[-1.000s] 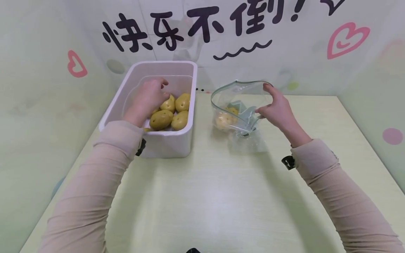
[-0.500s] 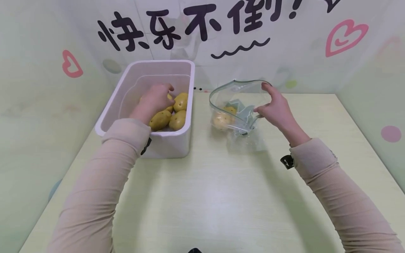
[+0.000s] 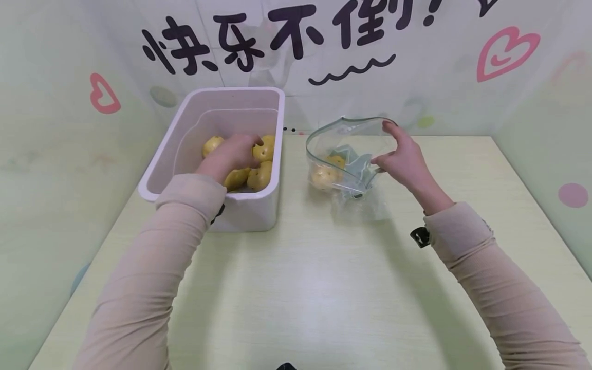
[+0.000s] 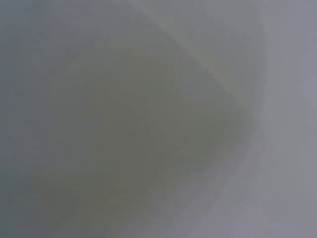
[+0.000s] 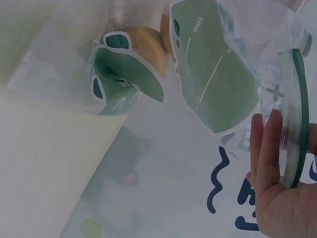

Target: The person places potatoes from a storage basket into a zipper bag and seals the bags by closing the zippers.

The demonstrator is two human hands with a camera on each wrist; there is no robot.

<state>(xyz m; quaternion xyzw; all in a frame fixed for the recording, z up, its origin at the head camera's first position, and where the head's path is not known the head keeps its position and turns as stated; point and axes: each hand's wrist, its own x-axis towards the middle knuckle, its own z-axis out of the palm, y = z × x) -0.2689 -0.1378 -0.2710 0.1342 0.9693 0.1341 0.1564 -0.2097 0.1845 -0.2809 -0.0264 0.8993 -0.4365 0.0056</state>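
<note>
My left hand (image 3: 237, 152) reaches down into a deep white bin (image 3: 240, 210), over a group of potatoes. One potato (image 3: 264, 149) shows beside its fingertips, another potato (image 3: 213, 145) behind the wrist, and a further potato (image 3: 260, 176) at the near wall. The undersides of the left fingers are hidden, so a hold cannot be made out. On the right, a clear zip bag (image 3: 358, 156) with green print stands with its mouth spread wide. My right hand (image 3: 404, 162) holds its rim between thumb and fingers (image 5: 270, 148). Potatoes (image 3: 325, 176) lie inside the bag.
Bin and bag both rest on a pale wooden table (image 3: 314, 288), near the printed back wall (image 3: 296, 77). The bin's raised rim surrounds the left forearm. The left wrist view is too blurred to make anything out.
My left hand has moved right and lower among the potatoes, uncovering one at the left and covering another. The right hand and bag stay the same; the head view has shifted slightly.
</note>
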